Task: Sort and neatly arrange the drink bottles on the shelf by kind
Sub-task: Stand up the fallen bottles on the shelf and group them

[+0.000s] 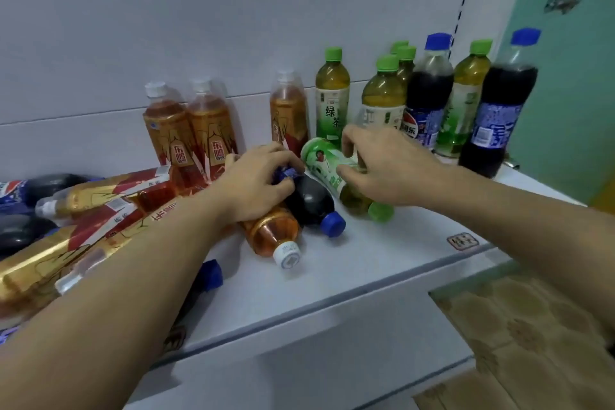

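Right hand (382, 165) grips the lying green tea (336, 173); left hand (258, 181) curls on the cola (311, 201). Best stand each upright at two o'clock, among its kind.

Soft, even indoor light, slight overall blur (wide-angle bending at edges)

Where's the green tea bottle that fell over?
The lying green tea bottle is mid-shelf, under the right hand, just right of the lying cola bottle and in front of the standing green teas.
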The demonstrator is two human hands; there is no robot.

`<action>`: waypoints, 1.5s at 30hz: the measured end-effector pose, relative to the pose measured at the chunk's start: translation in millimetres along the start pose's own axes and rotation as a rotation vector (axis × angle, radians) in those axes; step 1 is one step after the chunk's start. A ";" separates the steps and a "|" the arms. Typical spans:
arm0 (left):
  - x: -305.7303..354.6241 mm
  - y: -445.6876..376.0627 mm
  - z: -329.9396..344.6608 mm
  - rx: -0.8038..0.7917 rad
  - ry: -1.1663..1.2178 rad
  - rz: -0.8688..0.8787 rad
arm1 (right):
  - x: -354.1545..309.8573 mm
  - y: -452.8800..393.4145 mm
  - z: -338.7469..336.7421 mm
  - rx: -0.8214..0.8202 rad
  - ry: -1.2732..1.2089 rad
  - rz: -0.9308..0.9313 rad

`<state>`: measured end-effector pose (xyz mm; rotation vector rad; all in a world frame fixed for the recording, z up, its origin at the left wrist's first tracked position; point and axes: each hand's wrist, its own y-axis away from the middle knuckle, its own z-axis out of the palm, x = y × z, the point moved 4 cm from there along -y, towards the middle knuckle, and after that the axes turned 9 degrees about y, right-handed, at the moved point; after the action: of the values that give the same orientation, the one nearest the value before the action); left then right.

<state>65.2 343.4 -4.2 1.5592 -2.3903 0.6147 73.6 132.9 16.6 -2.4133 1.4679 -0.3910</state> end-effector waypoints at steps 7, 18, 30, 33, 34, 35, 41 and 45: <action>10.2 0.2 -3.8 0.027 -0.048 0.029 | 11.7 51.7 20.7 -0.229 -0.047 0.112; 26.8 9.6 -5.0 -0.039 -0.138 0.003 | 0.5 -45.0 -92.2 -0.075 -0.086 0.019; 3.5 57.1 -25.4 0.057 -0.134 -0.099 | -29.5 -110.2 -62.7 -0.063 0.007 0.048; -1.8 67.5 -27.3 0.229 -0.042 -0.026 | -34.2 -84.9 -72.2 0.197 0.074 0.026; -6.6 69.9 -27.2 0.306 -0.016 0.001 | -36.7 -70.5 -74.8 0.352 0.044 -0.033; -9.5 68.9 -27.5 0.378 -0.007 0.033 | -38.0 -54.0 -75.3 0.469 -0.012 -0.097; -9.3 66.3 -17.3 0.321 -0.104 0.020 | -47.8 10.6 -25.7 0.233 -0.189 -0.241; -4.3 72.3 -8.8 0.321 -0.149 -0.025 | -28.2 21.0 7.7 0.125 -0.269 -0.170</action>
<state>0.8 376.2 -14.3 1.8156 -2.4696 0.9473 46.9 149.7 -0.8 -2.3877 1.0972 -0.1777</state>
